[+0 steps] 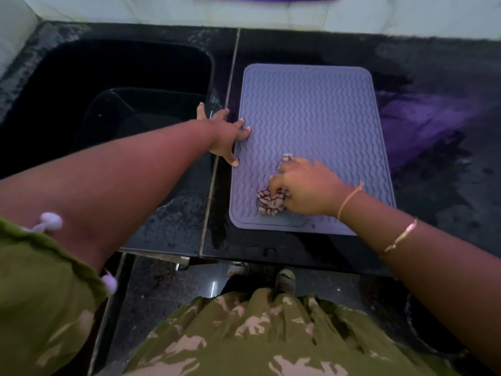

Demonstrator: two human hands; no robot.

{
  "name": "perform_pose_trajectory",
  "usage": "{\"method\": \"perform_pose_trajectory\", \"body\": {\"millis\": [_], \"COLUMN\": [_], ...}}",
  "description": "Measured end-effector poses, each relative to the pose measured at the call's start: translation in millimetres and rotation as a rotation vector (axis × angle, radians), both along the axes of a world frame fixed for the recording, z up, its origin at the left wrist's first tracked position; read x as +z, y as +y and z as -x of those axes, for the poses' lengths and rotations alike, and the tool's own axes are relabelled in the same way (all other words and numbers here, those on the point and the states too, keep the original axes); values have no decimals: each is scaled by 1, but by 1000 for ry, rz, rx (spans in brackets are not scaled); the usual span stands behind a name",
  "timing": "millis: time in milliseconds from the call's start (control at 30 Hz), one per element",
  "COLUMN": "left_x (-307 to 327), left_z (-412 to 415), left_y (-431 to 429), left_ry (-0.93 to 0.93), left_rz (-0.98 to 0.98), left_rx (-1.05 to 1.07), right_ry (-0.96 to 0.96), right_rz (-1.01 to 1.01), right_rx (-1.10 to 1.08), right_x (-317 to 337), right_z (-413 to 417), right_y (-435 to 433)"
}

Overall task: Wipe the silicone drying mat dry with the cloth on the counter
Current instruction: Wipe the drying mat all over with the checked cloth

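A pale lilac mat (311,126) with wavy ridges lies flat on the dark, speckled table (447,191), its long sides running away from the person and its near edge close to the table's front edge. Just left of the mat a thin seam runs front to back across the table, and beyond that seam is a deep black sink (108,85) with a dark basin (141,115) sitting inside it. The left hand (227,137) is open, fingers spread, pressing down at the mat's left edge: some fingertips rest on the mat's surface while the others reach over the seam toward the sink rim. The right hand (306,191) is on the near part of the mat, closed around a bunched cloth (271,202) with a pink-and-white pattern and dark lines; the cloth sticks out from under the fingers on the left side and again above the knuckles, and it is pressed against the mat. Two thin bracelets circle the right wrist and forearm. The table surface around the mat looks wet and shiny, with a purple reflection to the right of the mat. A white tiled wall (379,14) rises behind the table. The person wears green clothing with a pale print.
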State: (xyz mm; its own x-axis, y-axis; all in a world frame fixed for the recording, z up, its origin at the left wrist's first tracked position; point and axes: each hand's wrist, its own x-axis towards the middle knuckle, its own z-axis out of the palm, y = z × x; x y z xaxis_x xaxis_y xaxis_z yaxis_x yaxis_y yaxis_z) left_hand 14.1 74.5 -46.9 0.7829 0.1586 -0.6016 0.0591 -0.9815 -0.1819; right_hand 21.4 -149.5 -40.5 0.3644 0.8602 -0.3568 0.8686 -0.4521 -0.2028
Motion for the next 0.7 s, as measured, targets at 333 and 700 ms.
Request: {"method": "perform_pose_trajectory", "body": {"millis": [333,700], "left_x": [-4,-8], "left_z": [3,0], "left_y": [4,3], "left_ry": [-47,-33], "left_rz": [10,16], "left_rx": [-5,20], "right_ry": [160,-38], "right_rz": [-84,-32], "right_rx": [-179,213], "right_x": [1,-4], "right_z": [-4,32], "right_y": [70,42]}}
